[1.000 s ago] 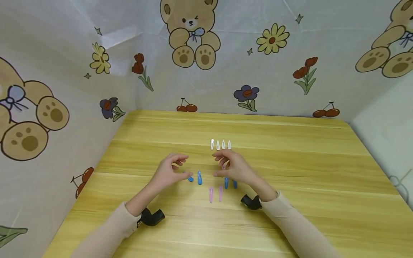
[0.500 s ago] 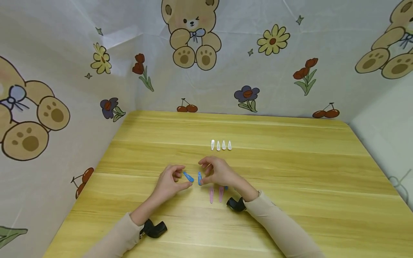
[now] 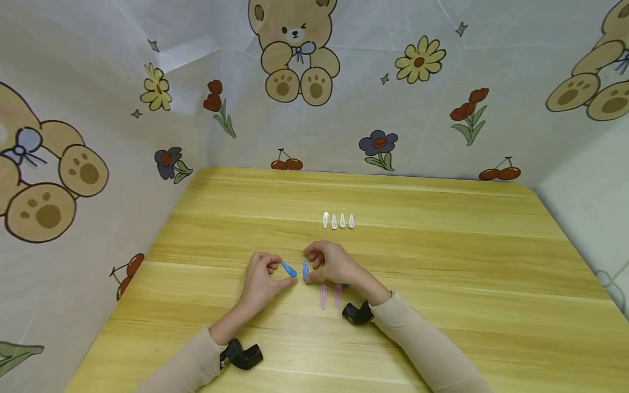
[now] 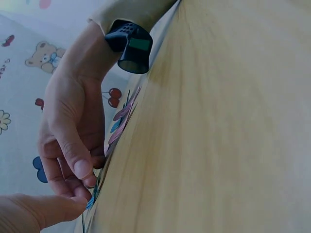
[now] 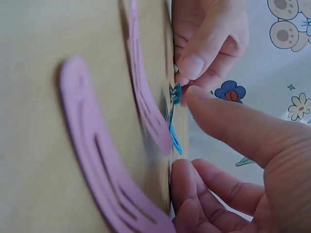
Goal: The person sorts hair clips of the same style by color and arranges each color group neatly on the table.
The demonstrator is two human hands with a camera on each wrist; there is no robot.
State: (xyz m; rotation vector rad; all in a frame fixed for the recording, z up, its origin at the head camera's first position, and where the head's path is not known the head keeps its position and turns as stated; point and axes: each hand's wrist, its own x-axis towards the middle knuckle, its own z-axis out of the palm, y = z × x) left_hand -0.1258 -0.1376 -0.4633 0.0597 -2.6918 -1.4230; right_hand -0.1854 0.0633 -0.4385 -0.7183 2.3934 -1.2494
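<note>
My left hand (image 3: 257, 281) pinches a slanted blue snap hair clip (image 3: 289, 268) end to end, thumb at its near end and index finger at its far tip. Close beside it, my right hand (image 3: 336, 265) has curled fingers round a second blue snap hair clip (image 3: 305, 271). In the right wrist view its thumb (image 5: 209, 109) is at one end of that clip (image 5: 176, 141), and a fingertip is at the other. Two pink hair clips (image 3: 323, 297) lie nearer me. Another blue clip (image 3: 346, 286) is mostly hidden behind my right wrist.
A row of several white hair clips (image 3: 334, 221) lies farther back on the wood-grain table (image 3: 417, 229). Patterned cloth (image 3: 226, 131) with bears and flowers stands behind and left of the table. A black wrist camera (image 3: 245, 355) hangs under each forearm.
My right hand has come left and down from over the other blue clips to the one beside my left hand. My left hand has closed in on its slanted clip.
</note>
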